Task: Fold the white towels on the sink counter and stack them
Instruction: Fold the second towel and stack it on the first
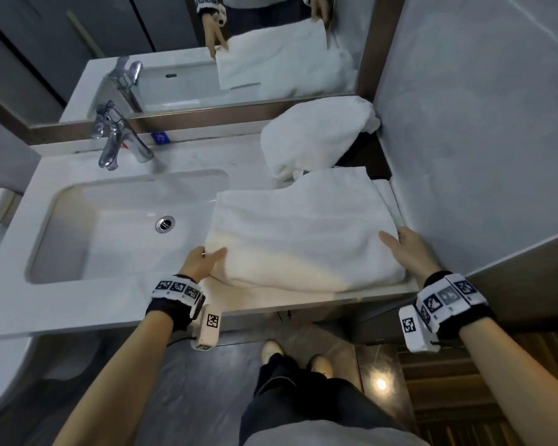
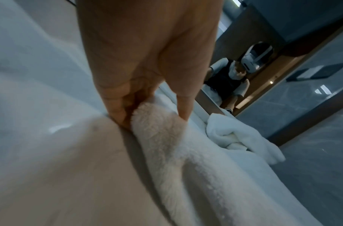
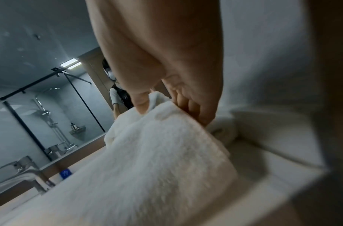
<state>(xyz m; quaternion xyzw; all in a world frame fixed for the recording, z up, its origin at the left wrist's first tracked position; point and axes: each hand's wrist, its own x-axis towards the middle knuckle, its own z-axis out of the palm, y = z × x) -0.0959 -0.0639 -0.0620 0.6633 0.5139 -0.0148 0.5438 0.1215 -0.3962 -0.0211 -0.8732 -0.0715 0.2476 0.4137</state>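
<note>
A white towel [image 1: 300, 233] lies doubled over on the sink counter [image 1: 78, 304], right of the basin, with its left part hanging over the basin's rim. My left hand [image 1: 203, 257] pinches the towel's near left corner [image 2: 159, 122] between thumb and fingers. My right hand [image 1: 400, 243] pinches the near right corner [image 3: 162, 113] the same way, thumb on top. A second white towel [image 1: 316, 136] sits crumpled in the back right corner against the wall. Another white fold [image 1: 385, 191] shows under the far right edge of the held towel.
The basin [image 1: 126, 226] with its drain fills the counter's left half, and a chrome faucet [image 1: 116, 140] stands behind it. A mirror [image 1: 239, 43] runs along the back. A grey wall [image 1: 464, 140] closes the right side, close to my right hand.
</note>
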